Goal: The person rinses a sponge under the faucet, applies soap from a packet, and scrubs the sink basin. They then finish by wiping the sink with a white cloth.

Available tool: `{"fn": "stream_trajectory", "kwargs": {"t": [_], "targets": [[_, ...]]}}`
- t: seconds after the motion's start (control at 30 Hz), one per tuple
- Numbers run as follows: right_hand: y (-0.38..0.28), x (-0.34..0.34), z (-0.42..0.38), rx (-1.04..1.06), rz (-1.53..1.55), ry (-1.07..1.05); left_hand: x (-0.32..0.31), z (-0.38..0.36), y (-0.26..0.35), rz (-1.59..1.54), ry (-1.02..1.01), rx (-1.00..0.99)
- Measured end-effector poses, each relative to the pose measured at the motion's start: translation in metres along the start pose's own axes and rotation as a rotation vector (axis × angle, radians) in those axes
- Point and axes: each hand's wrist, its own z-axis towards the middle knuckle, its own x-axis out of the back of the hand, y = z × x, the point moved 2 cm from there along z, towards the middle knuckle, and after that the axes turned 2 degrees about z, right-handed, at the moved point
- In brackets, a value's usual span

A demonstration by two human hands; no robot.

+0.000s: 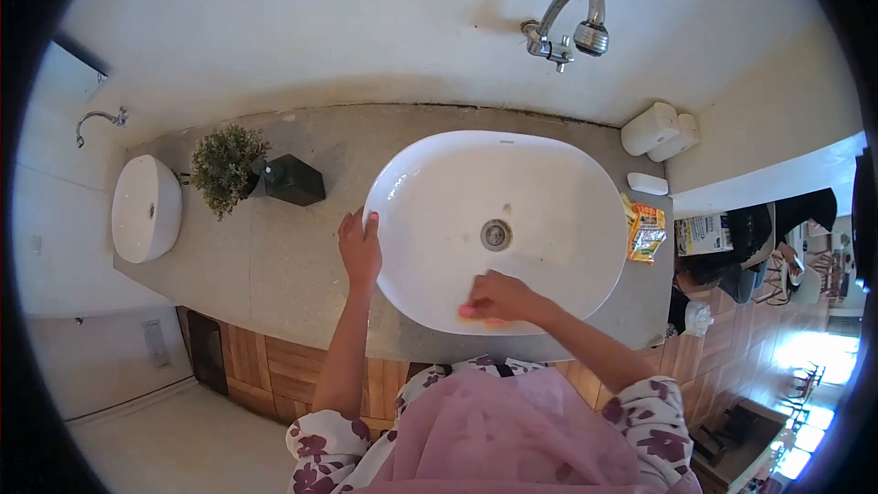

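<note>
A white oval washbasin [567, 183] sits on the grey counter, with a round metal drain [496, 235] near its middle. My left hand [360, 252] grips the basin's left rim, thumb over the edge and fingers along the outside. Inside the bowl, at the near side, my right hand [503, 297] is closed around a pink and orange sponge [474, 315] pressed to the wall. Only the sponge's lower edge shows; the fingers cover the remainder. A few small brownish spots lie around the drain.
A chrome tap [576, 23] juts from the wall above. Left stand a dark box-shaped bottle [294, 180], a potted plant [227, 169] and another basin [146, 210]. Right of the bowl are a yellow-orange packet [647, 233], a white soap bar-like object [647, 184] and paper rolls [651, 128].
</note>
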Motion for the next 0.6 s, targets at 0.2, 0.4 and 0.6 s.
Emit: {"fn": "stream_trajectory", "kwargs": {"t": [0.2,0.4,0.6], "targets": [[0.015,0.011,-0.024,-0.041,0.062,-0.103,0.0,0.001,0.0,-0.017,-0.017,0.012],[-0.01,-0.021,0.072,0.018,-0.237,0.439,-0.006,0.003,-0.009,-0.002,0.019,-0.008],[-0.005,0.018,0.147,-0.022,-0.328,0.793,-0.001,0.001,-0.001,0.015,0.017,0.003]]}}
